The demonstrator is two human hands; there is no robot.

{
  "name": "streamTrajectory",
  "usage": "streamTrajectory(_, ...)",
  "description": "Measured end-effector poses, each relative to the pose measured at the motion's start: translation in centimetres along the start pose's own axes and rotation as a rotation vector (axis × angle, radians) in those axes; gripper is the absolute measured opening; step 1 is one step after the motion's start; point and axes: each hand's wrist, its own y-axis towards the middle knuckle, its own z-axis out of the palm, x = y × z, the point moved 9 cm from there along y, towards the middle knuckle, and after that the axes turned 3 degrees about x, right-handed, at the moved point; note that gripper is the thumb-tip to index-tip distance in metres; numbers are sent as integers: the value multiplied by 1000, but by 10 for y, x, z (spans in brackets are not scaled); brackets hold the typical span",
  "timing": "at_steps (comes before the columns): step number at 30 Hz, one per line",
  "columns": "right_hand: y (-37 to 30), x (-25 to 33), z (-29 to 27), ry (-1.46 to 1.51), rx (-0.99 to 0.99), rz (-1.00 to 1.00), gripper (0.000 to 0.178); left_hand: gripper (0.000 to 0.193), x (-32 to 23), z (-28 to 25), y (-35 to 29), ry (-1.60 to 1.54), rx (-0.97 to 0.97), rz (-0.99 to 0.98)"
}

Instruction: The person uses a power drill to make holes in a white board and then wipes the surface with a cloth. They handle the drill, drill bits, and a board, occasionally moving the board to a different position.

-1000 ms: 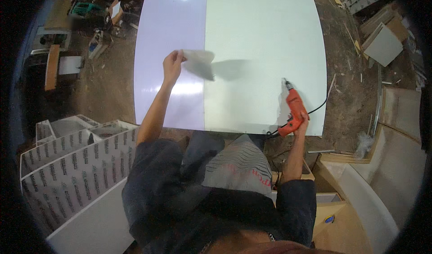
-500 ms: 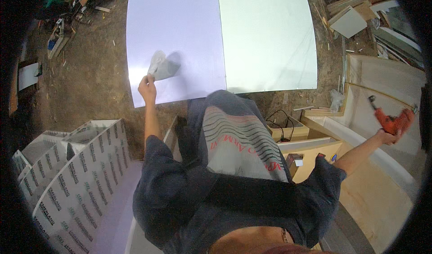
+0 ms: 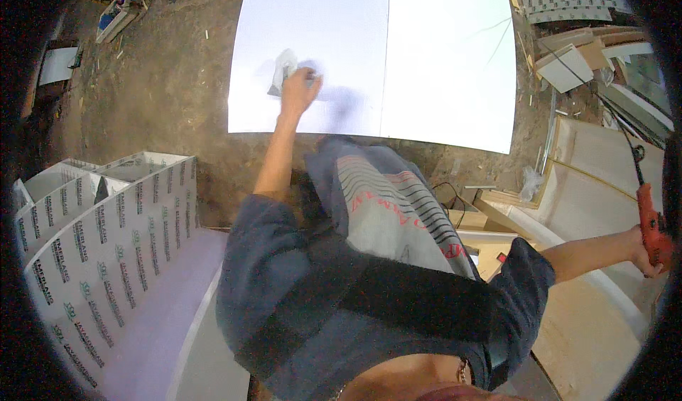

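Over the white panel on the floor in front of me, my left hand is closed on a crumpled, pale plastic bag. The bag is thin and see-through, and a soft shadow falls on the panel beside it. Far out to the right, my right hand grips a red power tool, held upright near the rim of the view. A thin dark line, perhaps its cord, runs up and left from the tool. The tool's exact kind does not show.
At the left stands a curved cabinet piece covered in printed film. Pale open wooden boxes lie to the right, with offcuts and boards stacked behind them. Wood scraps lie on the brown floor at the far left.
My left hand has moved right and farther over the panel with the bag. My right hand has swung outward to the right, and the red tool now points upward. The view has shifted.
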Motion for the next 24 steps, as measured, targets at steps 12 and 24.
streamTrajectory(12, -237, -47, -4, -246, -71, 529, 77, 80, -45, 327, 13, 606, 540, 236)
streamTrajectory(24, -306, -164, -85, -703, 49, 891, 69, 99, -80, 353, 25, 653, 639, -190)
